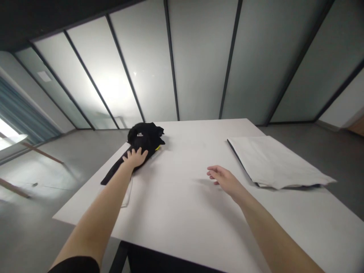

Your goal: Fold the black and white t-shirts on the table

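Early days here, by the look of it: neither hand has anything lifted, and the handling seems mostly left to do. At the bottom of the frame, the near edge of the white table [182,220] cuts across, with a black sleeve [75,265] in the lower-left corner. Just up from there, partly behind the left forearm, a thin, clear, pale-edged thing [127,195] lies flat; too faint to say what it is.

Right of centre now, the right hand [223,177] hangs over the table, its fingers loosely curled, thumb and fingers apart: that grip holds nothing. Out to its right, a white cloth [278,161] with a dark underside lies flat, apart from the hand; that piece looks settled.

Farther up, left of centre, here's the left hand [135,157], palm down, fingers fanned wide over the near side of the black cloth [145,134]. It seems to be touching, but the grip isn't closed on anything I can see. And the cloth itself? Bunched at the table's far left, a small white logo on top, a strip trailing toward the lower left, a bit of yellow at its right edge. Nothing about it looks laid out yet. Beyond it all, frosted panels [199,57] fill the top.
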{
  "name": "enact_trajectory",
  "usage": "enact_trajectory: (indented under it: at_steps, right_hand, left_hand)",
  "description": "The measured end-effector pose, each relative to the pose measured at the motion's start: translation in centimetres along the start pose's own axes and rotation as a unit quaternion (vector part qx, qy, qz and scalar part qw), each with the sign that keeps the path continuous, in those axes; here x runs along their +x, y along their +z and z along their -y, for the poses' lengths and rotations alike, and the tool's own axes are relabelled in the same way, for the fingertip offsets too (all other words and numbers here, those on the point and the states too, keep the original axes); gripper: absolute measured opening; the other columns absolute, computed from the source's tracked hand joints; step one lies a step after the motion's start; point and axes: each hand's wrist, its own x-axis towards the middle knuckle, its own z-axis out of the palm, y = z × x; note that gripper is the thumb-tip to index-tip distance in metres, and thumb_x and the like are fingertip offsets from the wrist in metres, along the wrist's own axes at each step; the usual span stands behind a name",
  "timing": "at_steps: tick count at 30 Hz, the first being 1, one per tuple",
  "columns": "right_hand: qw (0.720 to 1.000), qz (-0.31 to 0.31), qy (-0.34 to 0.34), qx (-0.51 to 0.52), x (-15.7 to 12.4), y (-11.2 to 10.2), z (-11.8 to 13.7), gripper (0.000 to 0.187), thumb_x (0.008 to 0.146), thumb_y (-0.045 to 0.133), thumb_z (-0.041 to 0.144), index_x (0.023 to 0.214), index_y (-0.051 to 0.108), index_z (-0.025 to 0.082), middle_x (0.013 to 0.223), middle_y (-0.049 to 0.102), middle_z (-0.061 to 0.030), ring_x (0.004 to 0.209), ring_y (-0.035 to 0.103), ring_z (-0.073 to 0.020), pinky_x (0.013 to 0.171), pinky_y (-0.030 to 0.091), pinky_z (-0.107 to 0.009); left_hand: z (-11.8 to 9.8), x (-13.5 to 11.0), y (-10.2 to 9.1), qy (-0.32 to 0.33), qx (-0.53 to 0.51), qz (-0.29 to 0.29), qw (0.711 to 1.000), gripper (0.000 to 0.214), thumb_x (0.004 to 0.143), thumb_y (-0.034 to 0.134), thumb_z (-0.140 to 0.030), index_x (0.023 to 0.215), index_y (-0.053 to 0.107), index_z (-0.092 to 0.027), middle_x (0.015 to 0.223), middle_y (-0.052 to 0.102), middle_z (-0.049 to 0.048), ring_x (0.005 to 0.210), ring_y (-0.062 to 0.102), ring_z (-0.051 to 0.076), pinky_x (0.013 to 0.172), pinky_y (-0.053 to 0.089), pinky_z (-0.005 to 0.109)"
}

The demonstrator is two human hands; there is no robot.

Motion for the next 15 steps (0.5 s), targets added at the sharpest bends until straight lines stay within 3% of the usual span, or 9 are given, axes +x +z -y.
enact_trajectory:
  at_steps: [1, 4, 6, 8, 10, 12, 13, 15]
  right_hand:
    - [1.000, -0.013, -0.007, -0.002, 0.3, -0.4, -0.3, 0.032, 0.079, 0.075, 0.048, 0.102, 0.077, 0.026, 0.100, 0.078, -0.0061, 0.095, 0.070, -0.0249, 0.076, 0.052, -0.035]
    - [0.999, -0.045, -0.022, 0.002, 1.1, -1.8, -0.7, 0.034, 0.080, 0.073, 0.050, 0.103, 0.077, 0.025, 0.102, 0.079, -0.0079, 0.098, 0.070, -0.0263, 0.077, 0.054, -0.036]
    - [0.996, -0.073, -0.038, -0.027, 1.6, -3.1, -0.7, 0.036, 0.082, 0.069, 0.050, 0.107, 0.075, 0.024, 0.105, 0.079, -0.0091, 0.101, 0.071, -0.0271, 0.081, 0.055, -0.037]
    - [0.984, -0.122, -0.071, -0.106, 1.9, -5.2, -0.5, 0.039, 0.087, 0.063, 0.049, 0.113, 0.074, 0.022, 0.112, 0.078, -0.0107, 0.106, 0.071, -0.0279, 0.091, 0.055, -0.041]
    - [0.945, -0.204, -0.086, -0.239, 2.0, -7.9, -0.6, 0.043, 0.089, 0.059, 0.044, 0.122, 0.072, 0.020, 0.123, 0.075, -0.0144, 0.115, 0.068, -0.0313, 0.102, 0.051, -0.046]
    - [0.874, -0.290, -0.030, -0.389, 2.0, -10.9, -1.0, 0.053, 0.088, 0.061, 0.042, 0.135, 0.068, 0.018, 0.136, 0.068, -0.0200, 0.126, 0.062, -0.0392, 0.108, 0.046, -0.055]
    - [0.841, -0.304, 0.026, -0.446, 1.9, -12.4, -1.3, 0.059, 0.086, 0.065, 0.042, 0.139, 0.066, 0.017, 0.138, 0.066, -0.0228, 0.128, 0.060, -0.0432, 0.107, 0.046, -0.058]
    - [0.803, -0.268, 0.122, -0.518, 1.8, -14.6, -2.1, 0.061, 0.083, 0.070, 0.040, 0.138, 0.067, 0.014, 0.133, 0.066, -0.0262, 0.124, 0.062, -0.0455, 0.101, 0.050, -0.057]
  left_hand:
    - [0.3, -0.8, 1.8, -0.042, 0.027, 0.012, 0.999, 0.057, 0.097, 0.063, -0.049, 0.146, 0.062, -0.019, 0.161, 0.047, 0.0275, 0.151, 0.034, 0.055, 0.113, 0.025, 0.080]
    - [1.8, -3.0, 6.3, -0.037, 0.077, -0.004, 0.996, 0.065, 0.102, 0.047, -0.047, 0.156, 0.053, -0.011, 0.168, 0.038, 0.0265, 0.157, 0.029, 0.048, 0.122, 0.021, 0.069]
    - [2.7, -3.7, 7.6, -0.022, 0.095, -0.019, 0.995, 0.065, 0.102, 0.042, -0.047, 0.156, 0.053, -0.011, 0.168, 0.041, 0.0235, 0.156, 0.033, 0.044, 0.123, 0.025, 0.063]
    - [3.4, -3.7, 7.7, -0.015, 0.103, -0.031, 0.994, 0.063, 0.103, 0.040, -0.045, 0.155, 0.055, -0.013, 0.166, 0.045, 0.0205, 0.154, 0.038, 0.042, 0.123, 0.029, 0.060]
    - [3.7, -3.4, 7.3, -0.016, 0.104, -0.039, 0.994, 0.061, 0.103, 0.040, -0.042, 0.154, 0.057, -0.015, 0.165, 0.048, 0.0187, 0.152, 0.041, 0.040, 0.122, 0.031, 0.058]
    - [3.9, -3.1, 7.0, -0.022, 0.098, -0.040, 0.994, 0.059, 0.102, 0.041, -0.038, 0.153, 0.059, -0.015, 0.165, 0.048, 0.0178, 0.152, 0.042, 0.040, 0.122, 0.033, 0.057]
    - [3.9, -2.9, 7.0, -0.026, 0.094, -0.040, 0.994, 0.057, 0.102, 0.042, -0.037, 0.152, 0.060, -0.015, 0.164, 0.049, 0.0176, 0.152, 0.042, 0.040, 0.122, 0.033, 0.056]
    - [3.9, -2.8, 7.1, -0.030, 0.086, -0.044, 0.995, 0.055, 0.101, 0.044, -0.033, 0.150, 0.062, -0.015, 0.163, 0.050, 0.0176, 0.151, 0.044, 0.040, 0.122, 0.035, 0.055]
